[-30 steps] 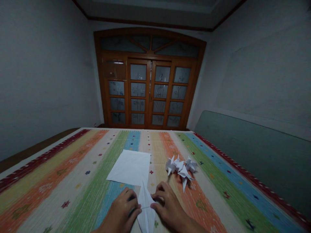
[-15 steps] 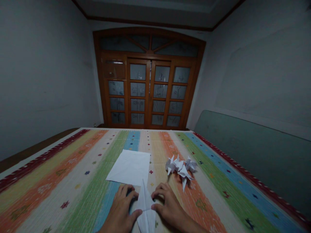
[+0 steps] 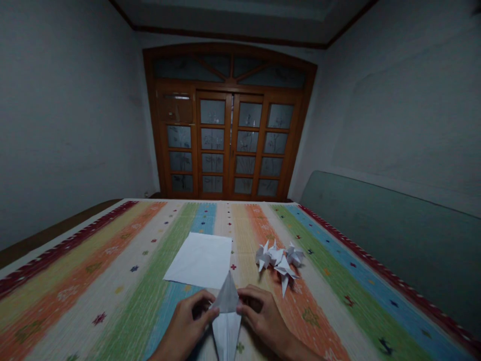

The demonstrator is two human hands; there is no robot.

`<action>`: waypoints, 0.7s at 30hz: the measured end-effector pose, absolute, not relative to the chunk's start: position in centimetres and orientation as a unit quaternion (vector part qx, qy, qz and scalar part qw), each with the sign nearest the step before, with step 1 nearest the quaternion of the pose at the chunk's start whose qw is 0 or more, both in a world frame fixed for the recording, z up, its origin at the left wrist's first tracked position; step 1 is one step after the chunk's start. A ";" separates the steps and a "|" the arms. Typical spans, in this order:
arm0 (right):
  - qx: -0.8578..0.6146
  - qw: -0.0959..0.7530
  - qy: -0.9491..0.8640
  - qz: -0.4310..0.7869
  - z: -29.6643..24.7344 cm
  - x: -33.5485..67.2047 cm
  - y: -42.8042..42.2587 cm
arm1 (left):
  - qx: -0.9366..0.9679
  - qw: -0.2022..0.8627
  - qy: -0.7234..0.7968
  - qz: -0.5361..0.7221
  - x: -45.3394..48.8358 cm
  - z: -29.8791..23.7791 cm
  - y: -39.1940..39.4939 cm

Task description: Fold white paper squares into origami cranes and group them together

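Observation:
A folded white origami paper point(image 3: 227, 328), long and pointed at its far end, is held between my two hands close to the near edge of the view. My left hand point(image 3: 190, 321) pinches its left side with thumb and fingers. On the opposite side my right hand point(image 3: 263, 316) pinches the right edge. The far pointed flap stands raised, with a crease running across the paper at the level of my thumbs. Just beyond lies a flat white sheet of paper point(image 3: 201, 259). Several folded paper cranes point(image 3: 280, 260) sit in a cluster to the right.
A striped, multicoloured tablecloth point(image 3: 124, 296) covers the table. Along the right side stands a pale green panel point(image 3: 376, 215) against the wall. Wooden doors with glass panes point(image 3: 231, 140) close off the far end of the room.
The far pointed flap, lying nearly flat before, is now lifted and shows a broad grey face. Both hands have shifted slightly and grip the paper's sides at the crease.

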State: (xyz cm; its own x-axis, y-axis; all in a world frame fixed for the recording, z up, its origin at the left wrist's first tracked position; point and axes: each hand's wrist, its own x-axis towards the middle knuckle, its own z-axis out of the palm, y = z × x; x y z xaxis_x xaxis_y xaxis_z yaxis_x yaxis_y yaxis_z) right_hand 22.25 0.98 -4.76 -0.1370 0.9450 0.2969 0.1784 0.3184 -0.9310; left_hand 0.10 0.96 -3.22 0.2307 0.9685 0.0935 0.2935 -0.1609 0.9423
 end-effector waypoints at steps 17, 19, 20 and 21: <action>-0.228 0.577 -0.781 0.078 -2.8 22.9 -1.0 | 0.750 0.237 0.316 0.531 -1.1 -1.6 -0.9; -0.220 0.568 -0.790 0.070 -2.8 23.0 -0.9 | 0.761 0.218 0.317 0.522 -1.3 -1.7 -0.8; -0.218 0.558 -0.797 0.070 -2.9 23.0 -0.8 | 0.764 0.215 0.325 0.514 -1.3 -1.8 -0.8; -0.217 0.546 -0.806 0.069 -3.0 23.1 -0.6 | 0.766 0.216 0.333 0.506 -1.3 -1.9 -0.7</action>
State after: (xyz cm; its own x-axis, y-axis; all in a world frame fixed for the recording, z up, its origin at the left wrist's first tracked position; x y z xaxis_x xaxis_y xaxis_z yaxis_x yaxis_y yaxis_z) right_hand 23.10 -0.65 -2.99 -0.3089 0.4264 0.8502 0.2748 0.8958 -0.3494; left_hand -1.27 -0.68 -1.86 0.2660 0.7282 0.6316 0.2914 -0.6853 0.6674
